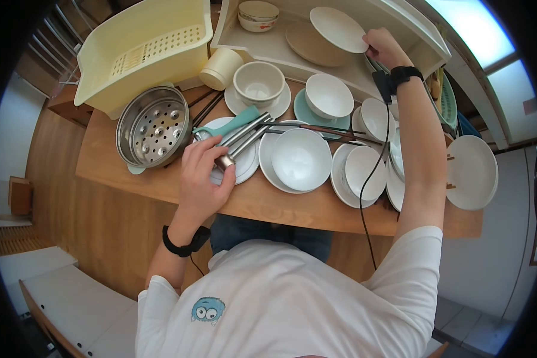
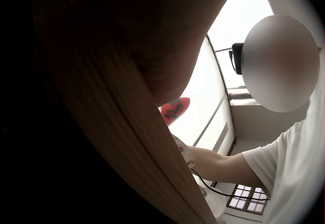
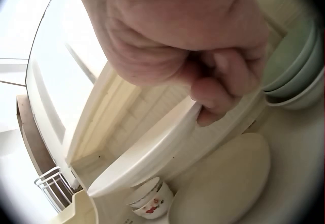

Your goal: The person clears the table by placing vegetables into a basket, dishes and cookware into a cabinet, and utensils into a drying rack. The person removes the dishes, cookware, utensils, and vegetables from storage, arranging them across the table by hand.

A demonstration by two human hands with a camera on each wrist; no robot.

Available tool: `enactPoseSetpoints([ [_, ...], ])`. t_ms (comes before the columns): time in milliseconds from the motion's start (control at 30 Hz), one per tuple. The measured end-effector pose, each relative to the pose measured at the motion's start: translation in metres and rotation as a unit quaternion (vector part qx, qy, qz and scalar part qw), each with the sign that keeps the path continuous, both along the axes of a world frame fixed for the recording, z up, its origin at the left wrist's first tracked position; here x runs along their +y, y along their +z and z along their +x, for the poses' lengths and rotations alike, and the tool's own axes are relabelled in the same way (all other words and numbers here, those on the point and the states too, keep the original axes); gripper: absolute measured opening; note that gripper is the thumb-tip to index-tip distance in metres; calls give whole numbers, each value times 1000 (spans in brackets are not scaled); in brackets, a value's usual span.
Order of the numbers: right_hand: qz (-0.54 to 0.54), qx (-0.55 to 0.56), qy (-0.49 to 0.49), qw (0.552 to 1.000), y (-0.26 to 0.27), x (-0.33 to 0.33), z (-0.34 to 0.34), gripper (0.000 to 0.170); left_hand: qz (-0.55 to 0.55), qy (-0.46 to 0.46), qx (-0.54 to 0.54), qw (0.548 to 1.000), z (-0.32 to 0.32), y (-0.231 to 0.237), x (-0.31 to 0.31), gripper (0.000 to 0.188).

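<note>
The right hand (image 1: 389,49) pinched a white plate (image 1: 338,28) by its rim, tilted above the cream tray (image 1: 292,12) at the far edge of the surface (image 1: 104,156). The left hand (image 1: 204,182) grasped metal utensils (image 1: 246,138) near the near edge, just beside a perforated steamer (image 1: 154,128) toward the left edge.

Domestic interior, apparently a home kitchen or dining area. Evidence: wooden table (image 1: 104,156), centre, bearing white bowls (image 1: 301,160) on plates (image 1: 265,160) and chopsticks (image 1: 206,111); perforated steel steamer (image 1: 125,134), centre left; yellow draining basket (image 1: 95,77), upper left; white plate (image 1: 338,28) over cream tub (image 1: 271,55), top; wood-plank floor (image 1: 65,179), left; white furniture (image 1: 83,310), lower left; barred window (image 2: 249,196), lower right of left-wrist view.
</note>
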State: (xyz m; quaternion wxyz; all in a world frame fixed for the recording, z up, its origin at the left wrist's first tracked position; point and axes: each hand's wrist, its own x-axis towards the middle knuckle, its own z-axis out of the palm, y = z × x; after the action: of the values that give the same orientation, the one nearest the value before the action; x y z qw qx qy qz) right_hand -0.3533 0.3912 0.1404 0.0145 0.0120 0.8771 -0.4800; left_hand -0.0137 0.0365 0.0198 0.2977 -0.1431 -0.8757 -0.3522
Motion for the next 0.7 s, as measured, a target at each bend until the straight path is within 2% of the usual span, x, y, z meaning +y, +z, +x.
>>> enactPoseSetpoints([
  [100, -4, -4, -31, 1000, -11, -7, -4, 11, 5, -4, -6, 1000, -1, -1, -1, 30],
  [400, 29, -52, -26, 998, -33, 0, -26, 10, 15, -5, -30, 999, -1, 1, 2, 28],
  [433, 29, -51, -29, 998, -48, 12, -47, 10, 18, -1, -37, 999, -1, 1, 3, 28],
  [500, 159, 12, 175, 972, -86, 43, -101, 11, 20, 1, -41, 999, -1, 2, 2, 28],
  [533, 160, 14, 174, 972, -83, 35, -96, 11, 13, 0, -36, 999, -1, 1, 2, 28],
  [600, 136, -49, 37, 989, -74, -1, -67, 14, 7, 1, -31, 1000, -3, 1, 1, 29],
  [633, 136, -63, 19, 989, -66, -13, -54, 16, 1, 0, -25, 1000, -3, 2, 0, 29],
  [667, 136, -65, 22, 988, -73, -6, -66, 16, -4, -1, -21, 1000, -3, 3, 0, 29],
  [700, 273, 8, 144, 951, -82, 8, -83, 13, -3, 2, -24, 1000, -3, 3, 0, 29],
])
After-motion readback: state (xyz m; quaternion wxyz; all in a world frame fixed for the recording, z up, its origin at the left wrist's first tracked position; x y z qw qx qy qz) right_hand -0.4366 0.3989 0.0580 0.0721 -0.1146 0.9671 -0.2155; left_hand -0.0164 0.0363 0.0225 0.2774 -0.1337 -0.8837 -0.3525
